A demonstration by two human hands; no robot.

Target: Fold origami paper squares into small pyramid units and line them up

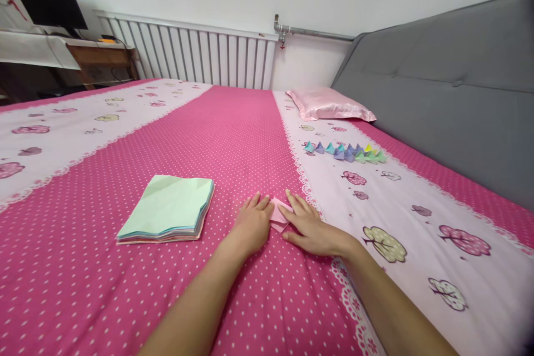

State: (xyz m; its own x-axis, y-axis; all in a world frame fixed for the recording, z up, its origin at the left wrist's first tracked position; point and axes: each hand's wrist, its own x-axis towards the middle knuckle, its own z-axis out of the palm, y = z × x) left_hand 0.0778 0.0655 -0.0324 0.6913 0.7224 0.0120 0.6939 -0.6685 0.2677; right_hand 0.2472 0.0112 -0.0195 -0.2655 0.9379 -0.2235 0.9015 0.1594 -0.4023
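Observation:
A small folded piece of pink paper (280, 216) lies on the dotted pink bedspread (246, 139), between my two hands. My left hand (253, 221) rests palm down at its left edge, fingers stretched forward and touching the paper. From the other side my right hand (306, 225) lies over the paper's right part, its fingers spread. Part of the paper is hidden under the fingers. Left of my hands sits a stack of square coloured paper (167, 206) with a pale green sheet on top.
Several small folded paper shapes (349, 152) in blue, purple, green and yellow stand in a cluster at the right. Behind them lie a pink pillow (329, 104) and a grey padded headboard (450, 83). A white radiator (187, 50) runs along the wall; a monitor (45, 3) stands far left.

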